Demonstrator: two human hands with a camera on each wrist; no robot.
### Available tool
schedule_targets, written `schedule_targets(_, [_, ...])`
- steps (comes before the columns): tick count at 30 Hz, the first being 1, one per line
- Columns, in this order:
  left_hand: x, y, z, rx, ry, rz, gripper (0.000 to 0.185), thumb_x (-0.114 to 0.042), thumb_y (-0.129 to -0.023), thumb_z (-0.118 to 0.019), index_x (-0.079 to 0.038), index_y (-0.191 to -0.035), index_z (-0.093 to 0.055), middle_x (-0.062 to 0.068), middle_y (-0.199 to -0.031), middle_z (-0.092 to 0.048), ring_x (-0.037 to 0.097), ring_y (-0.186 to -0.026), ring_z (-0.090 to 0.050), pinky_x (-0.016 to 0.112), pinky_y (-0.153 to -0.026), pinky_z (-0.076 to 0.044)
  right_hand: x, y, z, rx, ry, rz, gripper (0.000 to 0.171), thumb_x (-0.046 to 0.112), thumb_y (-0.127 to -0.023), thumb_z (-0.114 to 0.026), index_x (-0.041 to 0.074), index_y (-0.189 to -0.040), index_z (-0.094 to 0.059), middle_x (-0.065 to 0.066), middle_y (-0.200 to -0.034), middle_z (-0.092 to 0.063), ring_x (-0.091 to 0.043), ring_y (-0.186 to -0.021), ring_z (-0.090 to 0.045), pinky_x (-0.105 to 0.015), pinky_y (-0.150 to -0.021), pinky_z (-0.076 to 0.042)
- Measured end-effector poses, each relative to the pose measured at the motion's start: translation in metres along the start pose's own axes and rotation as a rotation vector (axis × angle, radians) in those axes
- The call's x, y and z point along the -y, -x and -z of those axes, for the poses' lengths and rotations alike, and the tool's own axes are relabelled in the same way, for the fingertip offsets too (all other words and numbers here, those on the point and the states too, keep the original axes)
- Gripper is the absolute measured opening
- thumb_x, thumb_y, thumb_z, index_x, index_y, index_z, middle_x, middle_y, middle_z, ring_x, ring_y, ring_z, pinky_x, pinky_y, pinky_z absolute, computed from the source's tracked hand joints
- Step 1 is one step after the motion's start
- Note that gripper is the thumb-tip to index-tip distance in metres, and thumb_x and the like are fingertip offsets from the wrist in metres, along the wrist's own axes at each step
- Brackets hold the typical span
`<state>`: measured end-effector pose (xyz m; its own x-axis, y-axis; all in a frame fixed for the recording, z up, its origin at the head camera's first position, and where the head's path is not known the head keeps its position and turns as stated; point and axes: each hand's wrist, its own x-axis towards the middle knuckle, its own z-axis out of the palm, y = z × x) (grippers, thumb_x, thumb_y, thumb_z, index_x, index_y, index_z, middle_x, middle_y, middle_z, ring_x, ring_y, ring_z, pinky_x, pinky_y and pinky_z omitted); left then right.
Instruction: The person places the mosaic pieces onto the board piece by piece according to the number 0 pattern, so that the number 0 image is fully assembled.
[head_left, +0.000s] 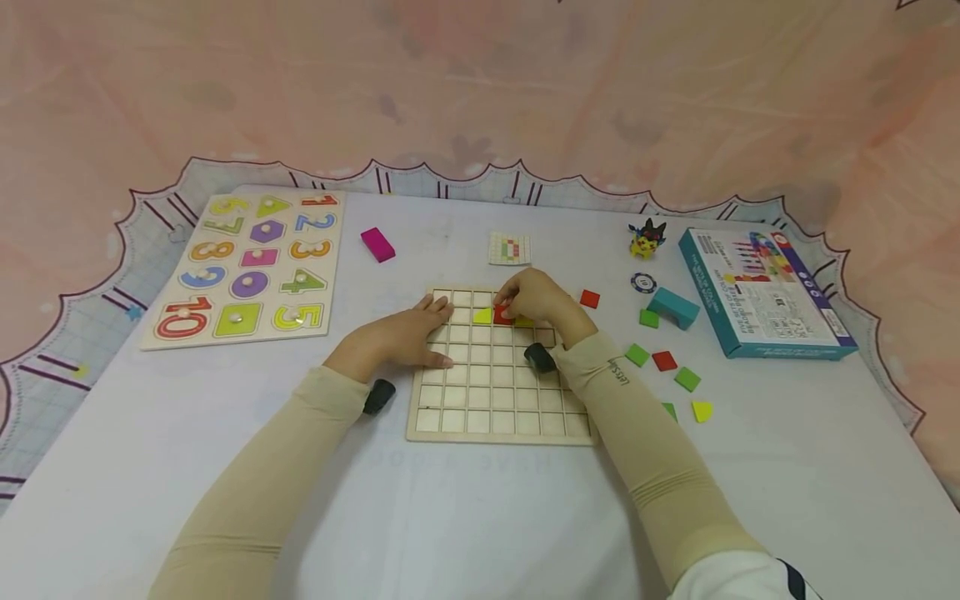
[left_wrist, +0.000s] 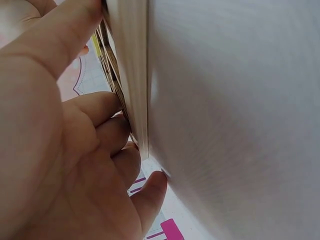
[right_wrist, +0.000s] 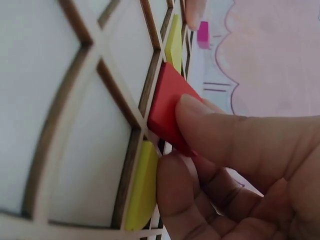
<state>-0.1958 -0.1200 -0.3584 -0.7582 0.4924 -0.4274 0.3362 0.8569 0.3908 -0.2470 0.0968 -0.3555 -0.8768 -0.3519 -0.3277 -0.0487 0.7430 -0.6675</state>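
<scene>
A wooden grid board lies at the table's centre. My right hand pinches a red square tile between thumb and fingers over a cell in the board's second row. In the right wrist view the red tile sits tilted, one edge in the cell, with a yellow tile in the cell on one side and another yellow tile on the other. My left hand rests flat on the board's left edge, fingers straight. The left wrist view shows those fingers against the board's rim.
Loose green, red and yellow tiles lie right of the board, with a teal arch block, a chip, a small toy figure and a blue box. A number puzzle, magenta block and pattern card lie farther back.
</scene>
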Motion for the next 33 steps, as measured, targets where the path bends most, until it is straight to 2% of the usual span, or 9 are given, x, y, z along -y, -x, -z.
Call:
schedule_targets(8, [-0.002, 0.002, 0.002, -0.003, 0.001, 0.006, 0.09, -0.041, -0.084, -0.064, -0.008, -0.148, -0.011, 0.008, -0.155, -0.003, 0.029, -0.142, 0.006, 0.049, -0.114, -0.011, 0.003, 0.002, -0.004, -0.033, 0.025, -0.016, 0.019, 0.002, -0.083, -0.064, 0.005, -0.1, -0.07, -0.009, -0.095, -0.06, -0.02, -0.085, -0.048, -0.031, -0.078, -0.044])
schedule_targets(16, [-0.002, 0.002, 0.002, 0.003, 0.003, 0.008, 0.09, -0.041, -0.084, -0.064, -0.008, -0.148, -0.01, 0.008, -0.155, -0.003, 0.028, -0.142, 0.007, 0.049, -0.114, -0.01, 0.005, 0.0, -0.006, -0.035, 0.138, -0.02, 0.017, 0.003, -0.081, -0.066, 0.007, -0.098, -0.071, -0.009, -0.105, -0.066, -0.022, -0.1, -0.055, -0.036, -0.095, -0.044])
schedule_targets(20, [-0.003, 0.002, 0.002, 0.007, -0.006, -0.001, 0.09, -0.041, -0.084, -0.064, -0.007, -0.148, -0.01, 0.009, -0.155, -0.003, 0.029, -0.142, 0.007, 0.05, -0.114, -0.011, 0.004, 0.003, -0.003, -0.034, 0.112, -0.011, 0.02, 0.005, -0.082, -0.066, 0.007, -0.101, -0.07, -0.009, -0.104, -0.066, -0.022, -0.099, -0.055, -0.036, -0.094, -0.044])
schedule_targets(25, [-0.004, 0.001, 0.002, 0.007, -0.005, -0.014, 0.09, -0.04, -0.084, -0.063, -0.006, -0.148, -0.01, 0.01, -0.155, -0.002, 0.03, -0.142, 0.007, 0.049, -0.114, -0.01, -0.002, 0.014, 0.01, -0.067, 0.058, 0.014, 0.023, 0.006, -0.085, -0.063, 0.005, -0.107, -0.069, -0.011, -0.099, -0.064, -0.022, -0.092, -0.054, -0.035, -0.087, -0.046])
schedule_targets(30, [-0.003, 0.001, 0.002, 0.012, 0.002, -0.006, 0.09, -0.039, -0.084, -0.064, -0.006, -0.148, -0.009, 0.01, -0.155, -0.002, 0.03, -0.142, 0.008, 0.048, -0.114, -0.009, -0.019, 0.027, 0.03, -0.081, 0.048, 0.02, 0.024, 0.006, -0.085, -0.062, 0.002, -0.108, -0.067, -0.015, -0.104, -0.063, -0.025, -0.095, -0.054, -0.038, -0.086, -0.046])
schedule_targets(33, [-0.002, 0.001, 0.003, 0.016, 0.017, 0.001, 0.091, -0.039, -0.084, -0.064, -0.007, -0.148, -0.009, 0.01, -0.155, -0.001, 0.029, -0.142, 0.009, 0.048, -0.114, -0.009, -0.034, 0.036, 0.041, -0.081, 0.049, -0.011, 0.026, 0.007, -0.085, -0.063, 0.001, -0.11, -0.066, -0.016, -0.107, -0.062, -0.026, -0.097, -0.053, -0.039, -0.086, -0.045])
